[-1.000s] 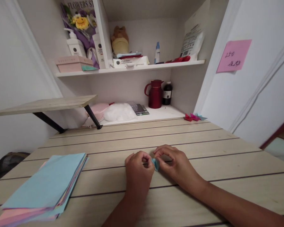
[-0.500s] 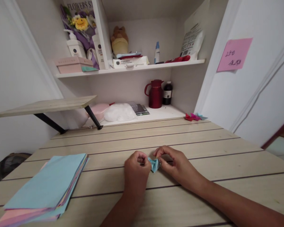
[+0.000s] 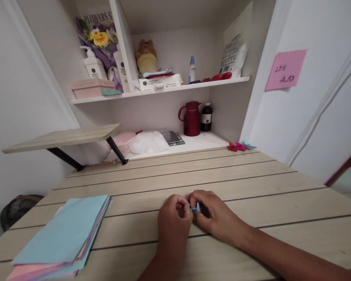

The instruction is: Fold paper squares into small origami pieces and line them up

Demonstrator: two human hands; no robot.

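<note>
A small folded piece of light blue paper (image 3: 194,208) is held just above the wooden table, mostly covered by fingers. My left hand (image 3: 175,216) pinches its left side between thumb and curled fingers. On the other side, my right hand (image 3: 213,212) grips the paper with thumb and fingertips, its fingers curving over the top. The two hands almost touch. How the paper is folded at this moment is hard to make out.
A stack of coloured paper sheets (image 3: 62,230), blue on top, lies at the left. Small folded paper pieces (image 3: 240,146) in red, pink and blue sit at the far right edge. A raised wooden stand (image 3: 64,137) occupies the back left; a red jug (image 3: 192,119) stands behind.
My hands have drawn closer together, and the right fingers now cover more of the blue paper. The paper shows less of its open shape. The view has tilted slightly.
</note>
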